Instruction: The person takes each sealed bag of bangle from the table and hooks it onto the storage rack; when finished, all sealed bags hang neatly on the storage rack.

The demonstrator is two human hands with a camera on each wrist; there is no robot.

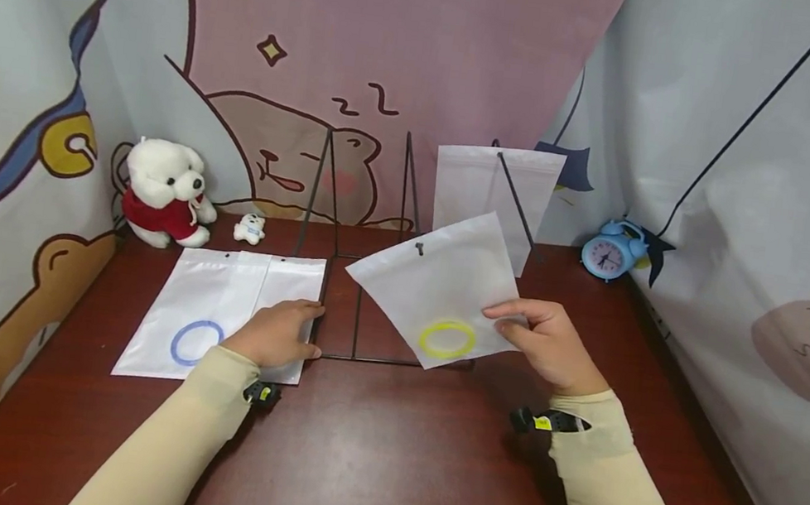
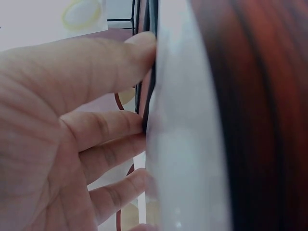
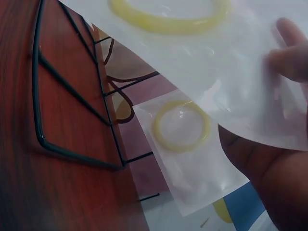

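Note:
My right hand (image 1: 545,343) pinches the lower right edge of a white pouch (image 1: 440,273) with a yellow ring (image 1: 447,339) showing on it. The pouch is raised and tilted in front of a black wire rack (image 1: 357,322). Flat on the table to the left lie white pouches (image 1: 221,282), the front one bearing a blue ring (image 1: 196,343). Across these pouches my left hand (image 1: 276,329) rests, its thumb and fingertips touching the rack's left edge; the left wrist view shows those fingers (image 2: 110,127) nearly straight and spread.
Another white pouch (image 1: 489,170) stands upright at the rack's right end, its yellow ring (image 3: 180,126) visible in the right wrist view. A white plush bear (image 1: 166,192) and a tiny bear figure (image 1: 250,228) sit back left. A blue alarm clock (image 1: 611,251) stands back right.

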